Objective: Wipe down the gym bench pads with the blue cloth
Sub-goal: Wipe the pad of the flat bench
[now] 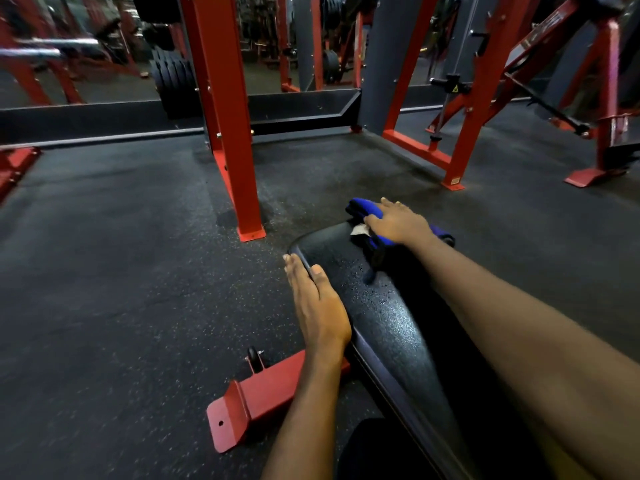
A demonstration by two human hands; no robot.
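Observation:
A black bench pad [377, 306] runs from the lower right up to the middle of the view, its surface speckled with droplets. At the pad's far end lies the blue cloth [363, 209], bunched, with a white tag showing. My right hand [398, 223] presses flat on the cloth with straight fingers. Along the pad's left edge rests my left hand [318, 303], fingers straight, thumb on the pad's top.
The bench's red foot [249, 403] with a small wheel sticks out at the lower left. A red rack upright [235, 133] stands on the dark rubber floor just beyond the pad. More red frames [460, 140] and stacked weight plates [173, 81] stand behind.

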